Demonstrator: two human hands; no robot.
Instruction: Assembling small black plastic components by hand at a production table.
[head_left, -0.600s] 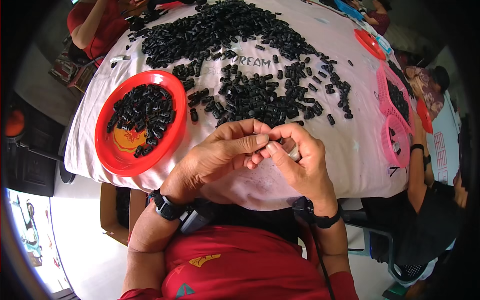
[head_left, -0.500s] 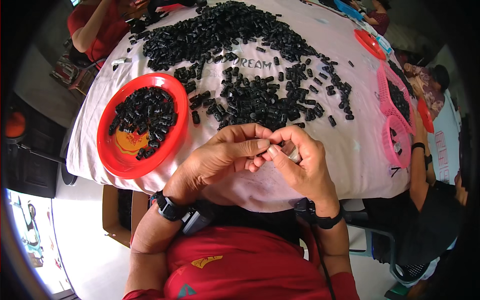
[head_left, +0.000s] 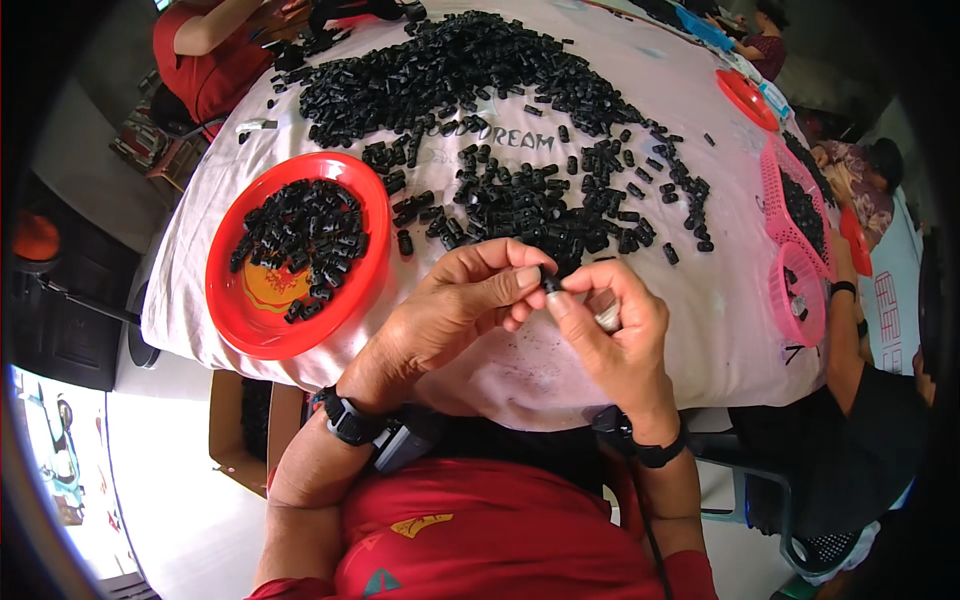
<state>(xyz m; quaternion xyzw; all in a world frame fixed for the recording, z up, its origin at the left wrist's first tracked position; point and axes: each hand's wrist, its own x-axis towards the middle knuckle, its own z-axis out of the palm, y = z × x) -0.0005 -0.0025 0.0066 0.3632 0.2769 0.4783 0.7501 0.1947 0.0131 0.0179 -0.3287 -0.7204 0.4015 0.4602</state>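
Spreading across most of the view is a round table under a pale pinkish-white cloth [head_left: 720,330], and beyond the fingertips it is carrying a broad heap of small black plastic cylindrical parts [head_left: 470,90] that is thinning into a loose scatter just ahead of the knuckles. Other people are sitting around the far and right-hand edges, their hands well apart from the two in the middle.

Off to the left of the left-hand fingers, a round red plastic plate [head_left: 365,270] is sitting near the table edge, holding more black pieces over a yellow emblem. Well to the right of the right-hand fingers, pink perforated plastic baskets [head_left: 775,195] are standing with dark parts inside. Dark block lettering is printed on the cloth just beyond the fingertips, half buried under parts; I cannot make out any packages or labels.

The left hand [head_left: 450,315] and right hand [head_left: 610,335] are meeting over the near edge, thumbs and forefingers narrowed together and pinching one small black plastic piece [head_left: 551,285] between the tips. A pale small item is tucked behind the right fingers; what it is I cannot tell.

As a judgement: the pinch is slight and the piece tiny, so it could be slipping out and dropping off the near edge, or falling into the scatter and getting lost among identical parts
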